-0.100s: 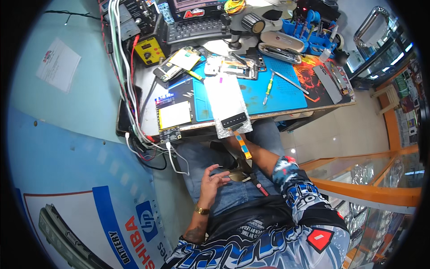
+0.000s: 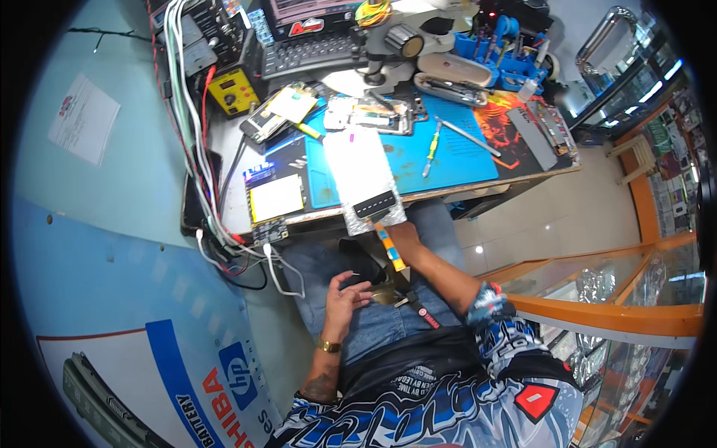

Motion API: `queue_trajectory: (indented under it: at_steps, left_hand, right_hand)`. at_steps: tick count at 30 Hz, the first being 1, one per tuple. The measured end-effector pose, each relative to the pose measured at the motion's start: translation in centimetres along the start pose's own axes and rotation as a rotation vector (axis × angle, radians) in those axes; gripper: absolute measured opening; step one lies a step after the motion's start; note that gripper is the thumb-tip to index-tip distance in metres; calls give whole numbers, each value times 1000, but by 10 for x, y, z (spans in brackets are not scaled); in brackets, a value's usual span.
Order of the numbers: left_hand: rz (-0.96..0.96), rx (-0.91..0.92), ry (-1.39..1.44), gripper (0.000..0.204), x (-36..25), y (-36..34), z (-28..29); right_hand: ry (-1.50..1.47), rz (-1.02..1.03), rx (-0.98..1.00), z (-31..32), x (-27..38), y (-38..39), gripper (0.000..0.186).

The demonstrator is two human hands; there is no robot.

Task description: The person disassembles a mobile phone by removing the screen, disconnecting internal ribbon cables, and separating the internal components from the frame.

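My left hand (image 2: 343, 302) is over my lap with fingers loosely apart, beside a brassy object (image 2: 385, 293) and a dark strap with a red tag (image 2: 424, 313); a thin pale speck at its index fingertip is too small to name. My right hand (image 2: 403, 237) is low at the desk's front edge, its fingers mostly hidden behind an orange-and-blue strip (image 2: 392, 250). The strip hangs from a bright white panel (image 2: 358, 164) with a dark lower band, lying on bubble wrap over the blue mat (image 2: 433, 168).
Opened phones (image 2: 368, 113), a yellow-edged board (image 2: 275, 196), a screwdriver (image 2: 432, 149), a microscope (image 2: 396, 45) and a blue tool holder (image 2: 515, 71) crowd the desk. Cables (image 2: 187, 142) drape down its left side beside the wall. A glass showcase (image 2: 582, 299) stands at my right.
The whole view has shifted slightly left. My right hand has moved a little rightward, showing more past the panel's lower edge. My left hand stays in much the same pose.
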State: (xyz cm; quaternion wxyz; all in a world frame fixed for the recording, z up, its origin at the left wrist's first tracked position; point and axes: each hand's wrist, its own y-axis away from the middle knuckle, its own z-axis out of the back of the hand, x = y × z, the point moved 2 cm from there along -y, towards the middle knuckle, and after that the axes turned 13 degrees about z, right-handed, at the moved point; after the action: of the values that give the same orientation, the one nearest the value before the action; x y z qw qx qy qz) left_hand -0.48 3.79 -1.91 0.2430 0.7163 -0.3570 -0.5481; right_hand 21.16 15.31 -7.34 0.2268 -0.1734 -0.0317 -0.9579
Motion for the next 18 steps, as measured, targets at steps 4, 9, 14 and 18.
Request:
queue_trajectory:
  at_steps: [4, 9, 14, 18]
  left_hand:
    - [27, 1, -225, 49, -9, -67, -26]
    - [89, 29, -618, 38, -13, -173, -23]
    - [-346, 173, -1222, 27, -1, -297, -4]
    - [-435, 23, -1410, 28, 20, -371, 54]
  right_hand:
    - [-204, -257, -102, 127, 9, 97, 32]
    - [-354, -493, -554, 228, 4, 160, 42]
    - [153, -616, -826, 290, -79, 188, 41]
    - [90, -691, -625, 310, -105, 113, 42]
